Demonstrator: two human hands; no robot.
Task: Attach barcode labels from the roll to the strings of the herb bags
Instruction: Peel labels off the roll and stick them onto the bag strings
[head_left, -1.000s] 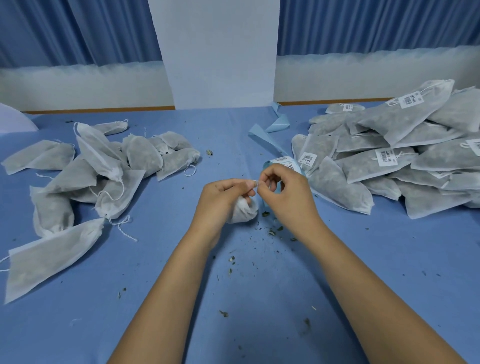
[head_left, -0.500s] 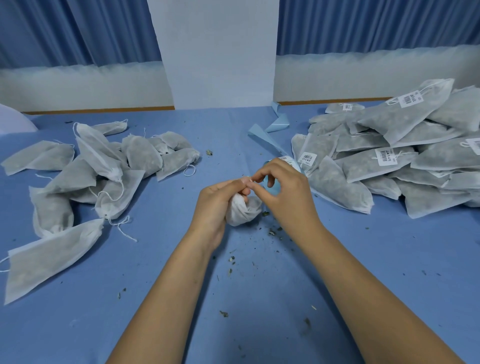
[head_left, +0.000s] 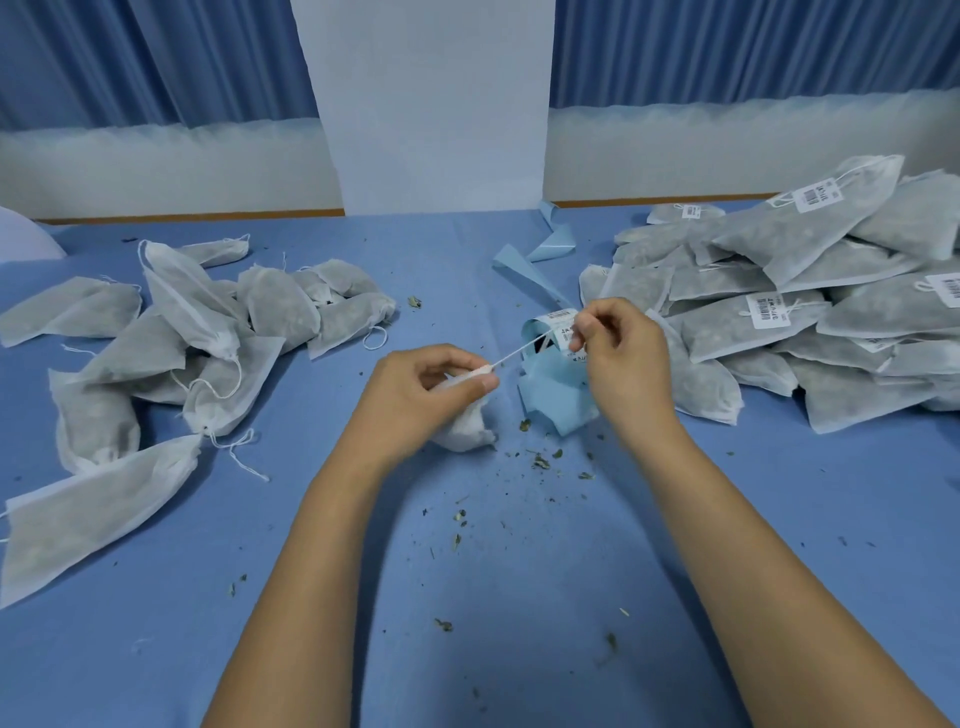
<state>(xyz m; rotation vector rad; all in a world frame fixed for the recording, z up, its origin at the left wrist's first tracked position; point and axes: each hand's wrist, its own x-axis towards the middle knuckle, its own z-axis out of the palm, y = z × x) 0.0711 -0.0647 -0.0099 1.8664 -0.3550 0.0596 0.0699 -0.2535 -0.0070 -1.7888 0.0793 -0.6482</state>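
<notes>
At the table's centre my left hand (head_left: 421, 389) grips a white herb bag (head_left: 467, 428) by its gathered neck. The bag's white string (head_left: 514, 354) runs taut up and right to my right hand (head_left: 618, 358), which pinches its end. Just behind my right hand lies the barcode label roll (head_left: 553, 330), its blue backing strip (head_left: 558, 389) curling below and a loose strip (head_left: 524, 270) trailing toward the back. Part of the roll is hidden by my right hand.
A pile of unlabelled herb bags (head_left: 171, 343) lies on the left of the blue table (head_left: 493, 597). A larger heap of labelled bags (head_left: 789, 306) fills the right. Herb crumbs (head_left: 540, 460) are scattered near my hands. A white wall panel (head_left: 431, 104) stands behind.
My hands were close together over the bag. My right hand has moved up and right, drawing the string out taut, and the label roll now shows behind it.
</notes>
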